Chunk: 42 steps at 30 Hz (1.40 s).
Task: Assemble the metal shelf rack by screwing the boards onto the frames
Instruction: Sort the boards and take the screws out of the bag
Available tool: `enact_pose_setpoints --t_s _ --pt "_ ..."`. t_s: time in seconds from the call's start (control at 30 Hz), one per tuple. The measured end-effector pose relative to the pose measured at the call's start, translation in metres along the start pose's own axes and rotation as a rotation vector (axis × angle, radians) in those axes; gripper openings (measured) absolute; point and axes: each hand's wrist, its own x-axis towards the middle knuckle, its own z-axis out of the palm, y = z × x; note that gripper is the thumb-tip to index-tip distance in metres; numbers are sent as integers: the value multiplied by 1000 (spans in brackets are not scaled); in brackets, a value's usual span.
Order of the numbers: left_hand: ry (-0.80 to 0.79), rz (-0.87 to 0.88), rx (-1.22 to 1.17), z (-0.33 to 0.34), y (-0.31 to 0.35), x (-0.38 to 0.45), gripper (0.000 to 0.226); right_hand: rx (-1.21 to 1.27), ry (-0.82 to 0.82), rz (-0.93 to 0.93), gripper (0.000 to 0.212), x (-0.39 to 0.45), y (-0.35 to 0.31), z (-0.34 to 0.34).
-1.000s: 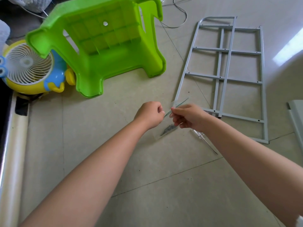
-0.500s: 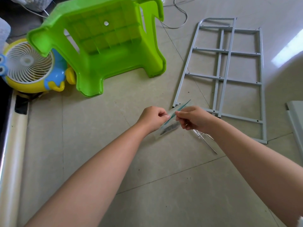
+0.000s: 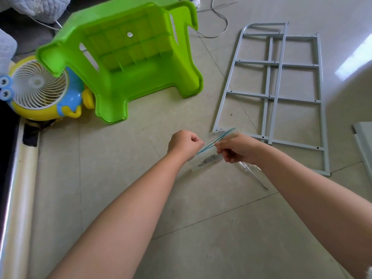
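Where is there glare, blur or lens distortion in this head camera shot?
Head view: a bright glare patch on the floor at right; the clear bag pinched between the left hand and right hand is motion-blurred; wide-angle bending curves the metal frame and the picture's edges.

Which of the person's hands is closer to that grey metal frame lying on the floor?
Right. The right hand hovers beside the metal frame's near corner; the left hand is farther off, across the small plastic bag both pinch.
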Motion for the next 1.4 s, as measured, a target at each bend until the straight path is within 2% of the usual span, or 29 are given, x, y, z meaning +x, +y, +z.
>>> enact_pose_setpoints --t_s 0.1,0.23,0.33,0.43,0.6,0.8,0.9,1.03,1.17,1.27,1.4 --pt "-141 18 -62 0 -3 -5 29 14 65 -66 29 -2 0 -4" --pt "-241 34 58 2 -8 -9 19 -33 118 -128 31 -5 -4 -8" --pt "-172 72 93 3 -6 -11 18 -99 138 -101 29 -3 -5 -5" --pt "-84 88 93 4 -5 -10 19 -61 145 -66 26 0 -5 -3" --pt "78 16 133 6 -2 -6 34 -68 132 -25 26 1 -7 -5" --pt "149 -61 150 -2 7 2 34 8 52 13 25 -1 -11 -7" --pt "86 -99 107 -2 8 4 31 0 66 38 26 -1 -13 -7" --pt "-88 -121 127 -2 1 0 28 154 223 -16 25 -2 -7 -7" --pt "-291 -95 298 0 1 -8 18 161 289 -60 24 3 -2 -2" --pt "-205 -16 269 -2 5 -6 9 -32 173 -105 27 3 -9 3" --pt "-21 51 107 -7 8 -3 15 -299 28 -148 31 -3 -18 3"
